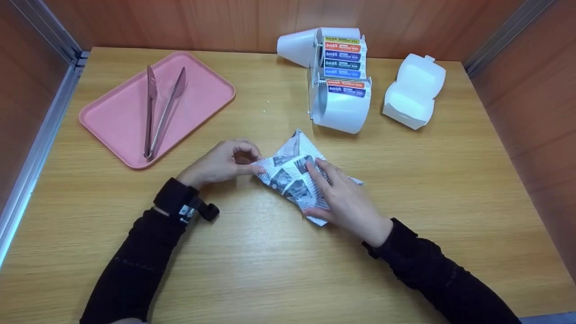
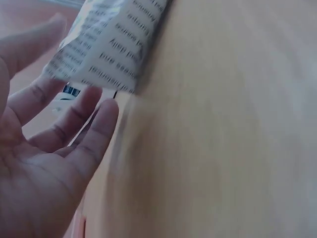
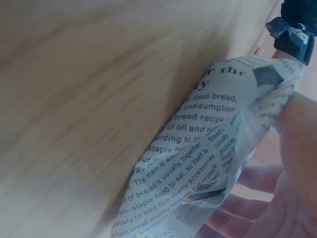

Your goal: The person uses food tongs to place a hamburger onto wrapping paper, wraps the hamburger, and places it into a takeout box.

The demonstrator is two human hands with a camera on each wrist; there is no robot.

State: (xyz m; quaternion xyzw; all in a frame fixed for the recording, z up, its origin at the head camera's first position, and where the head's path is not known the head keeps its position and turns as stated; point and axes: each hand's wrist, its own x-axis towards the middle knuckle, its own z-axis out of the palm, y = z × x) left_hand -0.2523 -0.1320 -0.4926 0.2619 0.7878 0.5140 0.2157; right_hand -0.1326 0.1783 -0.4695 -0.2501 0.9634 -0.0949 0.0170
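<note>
A newspaper-print wrapping paper (image 1: pixel 288 180) lies folded near the middle of the table, with pointed corners sticking out. What it may cover is hidden. My left hand (image 1: pixel 222 162) pinches its left corner between thumb and index finger. In the left wrist view, that paper end (image 2: pixel 106 54) stands at the fingertips, and the other fingers of the left hand (image 2: pixel 54 144) are spread below it. My right hand (image 1: pixel 346 198) rests on the right part of the paper, fingers fairly straight and thumb by the lower edge. The right wrist view shows the printed folds (image 3: pixel 198 148) beside the right hand (image 3: pixel 277 198).
At the back left, a pink tray (image 1: pixel 112 117) bears metal tongs (image 1: pixel 166 112). A label dispenser (image 1: pixel 342 103) with colourful stickers stands behind the paper, a white cup shape (image 1: pixel 297 46) at its left. An open white box (image 1: pixel 409 96) sits at the back right. Wooden panels surround the table.
</note>
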